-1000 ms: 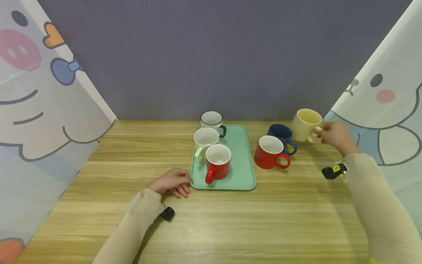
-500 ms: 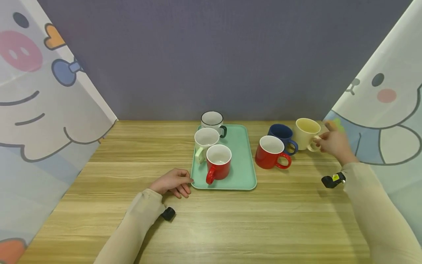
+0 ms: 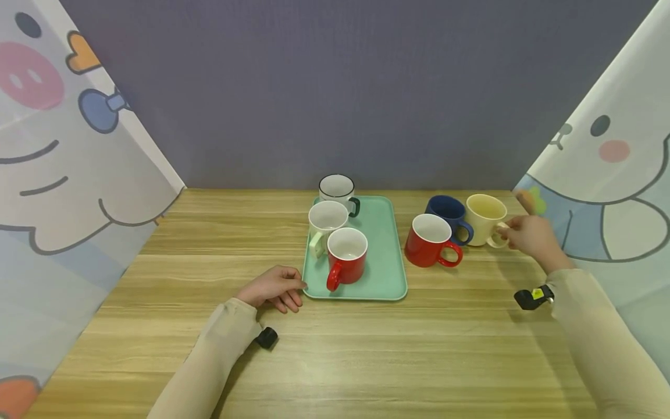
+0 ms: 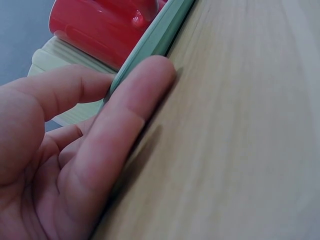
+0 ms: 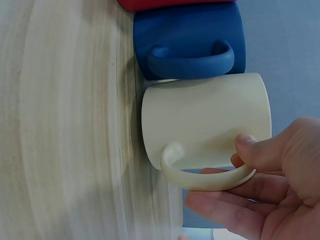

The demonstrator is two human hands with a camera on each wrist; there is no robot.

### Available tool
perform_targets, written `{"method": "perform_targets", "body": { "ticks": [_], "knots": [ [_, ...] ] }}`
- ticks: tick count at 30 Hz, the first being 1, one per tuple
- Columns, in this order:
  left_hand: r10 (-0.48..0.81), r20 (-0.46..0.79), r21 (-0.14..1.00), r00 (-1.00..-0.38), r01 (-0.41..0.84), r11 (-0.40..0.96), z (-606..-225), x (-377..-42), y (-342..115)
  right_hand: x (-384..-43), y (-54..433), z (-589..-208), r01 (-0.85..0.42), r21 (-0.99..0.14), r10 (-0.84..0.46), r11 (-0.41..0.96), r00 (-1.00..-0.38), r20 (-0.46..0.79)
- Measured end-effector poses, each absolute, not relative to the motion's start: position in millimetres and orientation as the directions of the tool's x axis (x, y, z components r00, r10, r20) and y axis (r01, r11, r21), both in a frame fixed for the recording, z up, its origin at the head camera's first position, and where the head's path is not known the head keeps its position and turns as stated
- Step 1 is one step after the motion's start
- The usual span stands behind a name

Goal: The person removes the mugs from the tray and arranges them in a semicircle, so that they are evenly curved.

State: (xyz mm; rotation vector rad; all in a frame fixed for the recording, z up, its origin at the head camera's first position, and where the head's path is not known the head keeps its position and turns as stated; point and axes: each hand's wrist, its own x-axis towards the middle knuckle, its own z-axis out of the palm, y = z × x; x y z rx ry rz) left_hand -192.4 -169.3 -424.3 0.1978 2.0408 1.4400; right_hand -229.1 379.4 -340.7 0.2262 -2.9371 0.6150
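Yellow mug [image 3: 478, 230] left of right grip [image 3: 531, 237], handle [image 5: 207, 180] pinched, left grip [image 3: 273, 289] relaxed, touching green tray [image 3: 384, 270]

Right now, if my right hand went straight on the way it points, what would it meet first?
Likely the pale yellow mug itself, just past the handle your right hand holds; the blue mug looks next, though any gap is unclear.

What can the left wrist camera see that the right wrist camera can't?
Only the left wrist view shows the green tray, the left hand at its edge, the tray's red mug and part of a pale ribbed mug.

Only the right wrist view shows the pale yellow mug, the right hand holding its handle, the blue mug and a bit of the other red mug.

Both share the wooden table and grey backdrop.
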Motion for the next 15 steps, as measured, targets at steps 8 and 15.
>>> {"method": "perform_targets", "body": {
  "ticks": [8, 15],
  "knots": [
    [0.463, -0.400, 0.894, -0.791, -0.226, 0.386, -424.7, -192.6, -169.7, -229.4, 376.8, -345.8, -0.178, -0.398, -0.116, 0.900, -0.978, 0.176],
    [0.461, -0.406, 0.891, -0.789, -0.230, 0.390, -423.6, -192.9, -170.0, -229.9, 377.7, -349.4, -0.185, -0.416, -0.122, 0.890, -0.978, 0.171]
  ]
}}
